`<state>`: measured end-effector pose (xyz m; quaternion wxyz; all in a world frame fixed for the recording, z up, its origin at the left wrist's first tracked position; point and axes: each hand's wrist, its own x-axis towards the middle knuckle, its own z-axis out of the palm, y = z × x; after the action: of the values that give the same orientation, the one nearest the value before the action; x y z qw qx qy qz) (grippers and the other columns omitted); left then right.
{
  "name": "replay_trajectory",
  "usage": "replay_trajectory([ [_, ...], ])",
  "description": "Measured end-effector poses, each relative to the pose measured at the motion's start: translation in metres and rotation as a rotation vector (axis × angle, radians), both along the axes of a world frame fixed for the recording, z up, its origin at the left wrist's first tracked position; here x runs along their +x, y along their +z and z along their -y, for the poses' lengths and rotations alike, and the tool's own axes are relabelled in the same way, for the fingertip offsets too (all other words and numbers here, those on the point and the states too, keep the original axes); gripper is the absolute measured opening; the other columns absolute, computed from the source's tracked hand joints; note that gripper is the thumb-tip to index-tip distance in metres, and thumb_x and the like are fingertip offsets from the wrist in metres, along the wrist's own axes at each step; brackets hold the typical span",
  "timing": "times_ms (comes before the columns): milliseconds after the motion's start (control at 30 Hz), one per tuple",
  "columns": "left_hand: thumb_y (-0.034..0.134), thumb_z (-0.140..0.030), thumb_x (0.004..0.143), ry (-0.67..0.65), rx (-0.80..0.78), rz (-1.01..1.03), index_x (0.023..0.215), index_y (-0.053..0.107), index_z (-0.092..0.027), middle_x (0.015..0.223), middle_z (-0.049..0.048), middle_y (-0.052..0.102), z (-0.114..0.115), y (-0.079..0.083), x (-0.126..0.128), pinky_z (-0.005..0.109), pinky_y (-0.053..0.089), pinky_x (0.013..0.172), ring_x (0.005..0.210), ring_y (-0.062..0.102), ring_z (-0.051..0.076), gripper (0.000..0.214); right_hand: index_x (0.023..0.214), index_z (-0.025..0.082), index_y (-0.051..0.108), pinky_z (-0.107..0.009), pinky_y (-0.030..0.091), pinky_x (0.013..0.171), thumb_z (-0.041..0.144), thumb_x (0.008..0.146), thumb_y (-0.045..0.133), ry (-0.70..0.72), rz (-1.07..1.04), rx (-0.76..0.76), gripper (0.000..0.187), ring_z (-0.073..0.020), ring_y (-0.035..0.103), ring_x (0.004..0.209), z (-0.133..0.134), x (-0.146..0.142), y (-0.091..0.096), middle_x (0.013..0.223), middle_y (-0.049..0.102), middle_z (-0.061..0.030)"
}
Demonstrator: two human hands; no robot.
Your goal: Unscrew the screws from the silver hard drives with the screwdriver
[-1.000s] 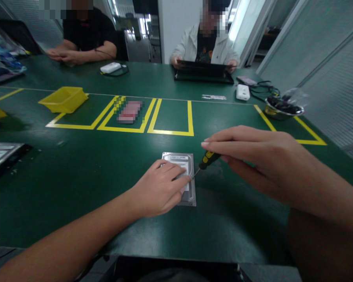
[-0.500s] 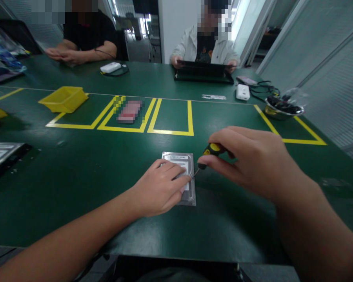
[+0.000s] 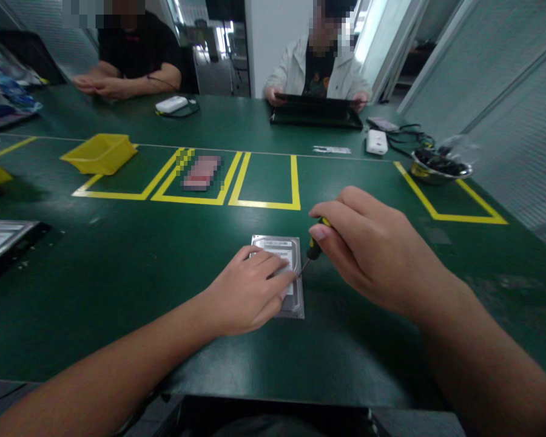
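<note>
Our loosely outspread left hand (image 3: 246, 294) half-hides a silver rectangular drive (image 3: 293, 298); our right hand (image 3: 368, 252) grips a black-yellow screwdriver (image 3: 314, 248) (yellow plastic bin (image 3: 113, 161) beyond).

Hard drive (image 3: 297, 300): looks metallic, smooth; label (image 3: 276, 252) appears papery. Screwdriver (image 3: 313, 249): metal shaft (image 3: 304, 266), plastic-looking handle (image 3: 315, 246). Tabletop (image 3: 141, 267): smooth, glossy. Bin (image 3: 101, 155): plastic. Bowl (image 3: 437, 177): shiny metal.

The left hand (image 3: 250, 294) and the right hand (image 3: 373, 255) are both bare. The left forearm (image 3: 131, 349) and the right forearm (image 3: 473, 340) are bare too, thin at the wrist and fatter farther back. A small, rounded nail (image 3: 319, 232) shows on the right thumb (image 3: 328, 243).
</note>
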<state>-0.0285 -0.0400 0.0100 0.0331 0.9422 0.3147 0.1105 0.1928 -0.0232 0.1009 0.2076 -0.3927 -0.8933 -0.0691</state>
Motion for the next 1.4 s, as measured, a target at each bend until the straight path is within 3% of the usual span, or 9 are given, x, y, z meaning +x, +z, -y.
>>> replay_trajectory([
  [100,0.047,-0.027,0.094,0.002,0.002,-0.006,0.126,0.059,-0.021,0.122,0.0097,0.063,0.0,0.0,0.0,0.05,0.038,0.1,0.113,0.056,0.029,0.035,0.112,0.014,0.062,-0.033,0.046,0.073,0.024,0.098,0.041,0.12,-0.091,-0.076,0.027,-0.0194,0.055,0.083,0.0,0.005,0.004,0.098,0.058,-0.0108],
  [200,0.047,-0.027,0.094,0.003,0.003,-0.009,0.125,0.059,-0.021,0.123,0.0098,0.063,0.0,0.0,0.0,0.05,0.038,0.1,0.112,0.056,0.029,0.034,0.122,0.015,0.058,-0.033,0.048,0.081,0.013,0.093,0.043,0.187,-0.145,-0.134,0.033,-0.0198,0.058,0.094,0.0,0.011,0.009,0.107,0.061,-0.0099],
  [333,0.046,-0.027,0.095,0.002,0.002,-0.016,0.126,0.058,-0.021,0.125,0.0097,0.062,0.0,-0.001,0.0,0.051,0.037,0.101,0.113,0.056,0.029,0.035,0.114,0.018,0.063,-0.033,0.049,0.09,0.009,0.088,0.048,0.224,-0.18,-0.168,0.031,-0.0195,0.061,0.104,0.0,0.013,0.012,0.112,0.066,-0.0066],
  [567,0.046,-0.027,0.095,0.001,0.002,-0.02,0.126,0.058,-0.021,0.126,0.0096,0.061,-0.001,-0.001,-0.001,0.05,0.037,0.1,0.114,0.055,0.029,0.034,0.097,0.018,0.068,-0.032,0.051,0.08,0.021,0.092,0.054,0.149,-0.202,-0.101,0.015,-0.0202,0.063,0.094,-0.001,0.006,0.006,0.104,0.065,-0.0091],
  [767,0.045,-0.026,0.095,-0.007,0.004,-0.015,0.127,0.058,-0.021,0.126,0.0097,0.062,0.0,-0.002,-0.001,0.05,0.038,0.099,0.114,0.056,0.029,0.035,0.119,0.024,0.066,-0.034,0.053,0.092,0.016,0.09,0.054,0.16,-0.219,-0.185,0.032,-0.0209,0.067,0.106,0.0,0.014,0.01,0.115,0.072,-0.0029],
  [1033,0.046,-0.027,0.095,-0.007,0.009,-0.011,0.126,0.059,-0.021,0.126,0.0091,0.062,-0.001,-0.001,-0.001,0.049,0.038,0.1,0.114,0.056,0.029,0.035,0.121,0.022,0.067,-0.03,0.05,0.105,0.007,0.09,0.048,0.261,-0.154,-0.242,0.04,-0.0172,0.064,0.119,0.002,0.022,0.015,0.132,0.066,-0.0002],
  [1133,0.047,-0.026,0.095,-0.007,0.01,-0.007,0.126,0.06,-0.021,0.125,0.0092,0.062,-0.001,-0.001,-0.001,0.049,0.038,0.099,0.114,0.056,0.028,0.034,0.121,0.023,0.066,-0.03,0.05,0.102,0.008,0.091,0.049,0.265,-0.126,-0.201,0.037,-0.0176,0.065,0.117,0.002,0.023,0.017,0.129,0.068,-0.0008],
  [1267,0.048,-0.026,0.094,-0.004,0.015,-0.001,0.126,0.06,-0.021,0.124,0.0092,0.063,-0.001,-0.001,-0.001,0.049,0.038,0.1,0.114,0.056,0.028,0.035,0.11,0.022,0.067,-0.029,0.052,0.083,0.021,0.094,0.055,0.214,-0.112,-0.162,0.02,-0.0184,0.067,0.097,0.0,0.018,0.014,0.11,0.07,-0.0042],
  [1400,0.047,-0.026,0.094,0.005,0.005,-0.019,0.126,0.059,-0.022,0.121,0.0086,0.063,0.0,-0.001,0.0,0.049,0.038,0.099,0.113,0.056,0.029,0.034,0.101,0.018,0.066,-0.027,0.044,0.067,0.03,0.096,0.055,0.165,-0.064,-0.068,0.017,-0.0157,0.059,0.079,-0.001,0.009,0.005,0.093,0.064,-0.006],
])
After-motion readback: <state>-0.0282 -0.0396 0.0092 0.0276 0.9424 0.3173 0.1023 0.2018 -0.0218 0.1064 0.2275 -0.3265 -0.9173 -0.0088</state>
